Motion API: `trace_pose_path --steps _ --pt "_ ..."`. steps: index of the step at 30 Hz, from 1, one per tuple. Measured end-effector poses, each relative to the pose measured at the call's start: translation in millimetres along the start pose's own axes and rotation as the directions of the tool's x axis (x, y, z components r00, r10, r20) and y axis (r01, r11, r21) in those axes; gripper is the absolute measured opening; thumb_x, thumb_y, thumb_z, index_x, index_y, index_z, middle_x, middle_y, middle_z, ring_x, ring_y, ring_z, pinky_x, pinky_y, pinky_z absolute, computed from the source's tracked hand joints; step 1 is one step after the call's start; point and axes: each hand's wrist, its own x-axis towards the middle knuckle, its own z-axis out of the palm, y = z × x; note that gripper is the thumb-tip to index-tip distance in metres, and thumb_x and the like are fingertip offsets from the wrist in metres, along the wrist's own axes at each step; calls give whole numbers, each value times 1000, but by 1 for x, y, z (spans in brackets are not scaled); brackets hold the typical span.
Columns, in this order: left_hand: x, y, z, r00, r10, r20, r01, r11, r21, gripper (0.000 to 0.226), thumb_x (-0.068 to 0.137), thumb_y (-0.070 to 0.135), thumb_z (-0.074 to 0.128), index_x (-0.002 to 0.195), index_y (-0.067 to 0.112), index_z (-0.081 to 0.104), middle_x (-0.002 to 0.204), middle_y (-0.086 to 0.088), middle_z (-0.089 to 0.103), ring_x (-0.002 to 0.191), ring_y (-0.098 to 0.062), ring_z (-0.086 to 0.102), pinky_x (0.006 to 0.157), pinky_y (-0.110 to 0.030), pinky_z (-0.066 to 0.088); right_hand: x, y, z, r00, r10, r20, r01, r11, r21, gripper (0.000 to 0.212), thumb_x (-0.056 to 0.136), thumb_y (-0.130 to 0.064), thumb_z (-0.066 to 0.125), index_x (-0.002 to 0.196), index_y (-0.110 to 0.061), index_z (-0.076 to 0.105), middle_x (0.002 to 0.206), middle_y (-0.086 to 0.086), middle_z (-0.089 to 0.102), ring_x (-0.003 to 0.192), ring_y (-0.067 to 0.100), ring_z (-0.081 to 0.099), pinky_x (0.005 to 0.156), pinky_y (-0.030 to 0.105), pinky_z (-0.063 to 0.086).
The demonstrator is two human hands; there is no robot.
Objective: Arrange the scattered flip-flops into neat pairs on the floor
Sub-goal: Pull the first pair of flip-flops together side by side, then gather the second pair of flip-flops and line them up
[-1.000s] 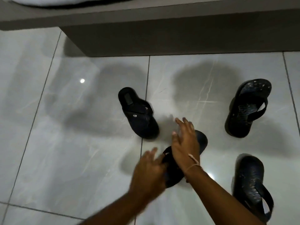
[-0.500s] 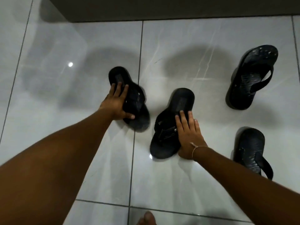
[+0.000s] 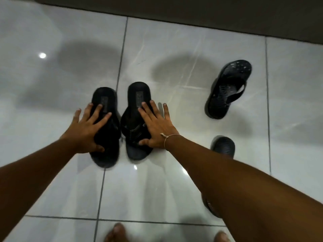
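Hands lie flat, fingers spread: left hand [image 3: 87, 128] and right hand [image 3: 155, 124] on side-by-side flip-flops [image 3: 138, 95], insole labels unreadable.

black flip-flops [image 3: 138, 119], glossy pale grey marbled floor tiles [image 3: 192, 180]

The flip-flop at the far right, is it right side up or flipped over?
Right side up. The far-right flip-flop shows its studded footbed, with the strap arching over it.

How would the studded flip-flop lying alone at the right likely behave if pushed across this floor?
The studded flip-flop would probably slide easily: the tile floor is glossy enough to mirror lights. It lies flat and low, so tipping or rolling seems unlikely. Its thin strap likely flexes if grabbed.
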Motion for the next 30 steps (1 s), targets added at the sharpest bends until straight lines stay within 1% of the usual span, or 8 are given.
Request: trace_pose_path --steps 2,6,9,12,15,19,25,30 --pt "-2 28 -11 997 -19 -76 22 999 33 131 45 60 76 154 21 13 161 -21 6 146 -40 -15 108 -59 -24 -18 27 -9 993 56 -101 -50 997 62 99 82 -58 56 155 -19 2 165 7 -3 151 30 -10 119 60 -3" --pt "-13 126 -37 983 94 -159 -108 991 -80 113 49 51 66 150 16 30 159 -23 15 146 -46 1 112 -68 0 -56 117 -34 908 366 -204 -335 927 168 79 92 -34 46 155 -19 0 165 10 0 151 32 -5 121 52 2" --pt "-7 229 -47 959 261 -113 -279 941 -194 103 65 55 58 152 18 19 162 -19 3 147 -40 -13 117 -61 -4 -77 184 -47 842 525 -125 -503 847 172 73 95 -27 46 155 -13 7 164 13 -1 151 33 -7 122 46 0" --pt "18 330 -57 893 439 -99 -448 850 -277 102 74 60 57 152 15 10 163 -14 -4 148 -31 -16 119 -51 -8 -74 215 -45 823 567 36 -565 810 155 74 97 -31 46 155 -17 2 165 9 -7 151 29 -12 123 45 1" --pt "43 394 -56 893 450 -10 -438 864 -247 101 79 58 57 153 13 5 163 -12 -6 148 -29 -17 120 -47 -10 -70 224 -34 829 554 80 -559 817 139 77 97 -29 48 155 -20 -2 165 6 -7 151 26 -12 123 46 2" --pt "66 402 -35 892 444 82 -438 895 -80 95 86 50 55 154 14 -2 163 -7 -12 148 -27 -18 121 -52 -3 -77 238 -20 847 530 39 -528 832 172 77 97 -29 48 155 -26 -2 165 1 -8 151 23 -10 122 46 1" --pt "76 364 -27 903 425 61 -419 903 -92 94 87 53 49 153 18 -7 163 -3 -16 148 -24 -19 121 -50 -3 -110 277 -22 803 593 69 -594 783 186 80 95 -27 53 155 -26 0 165 -1 -6 151 24 -9 121 51 1" --pt "105 333 -45 896 435 86 -438 899 17 97 83 55 51 153 18 -6 163 -3 -14 148 -25 -17 120 -49 -6 -162 278 -6 784 615 91 -618 758 209 82 94 -25 53 155 -27 -2 165 -1 -7 151 23 -9 121 53 1"
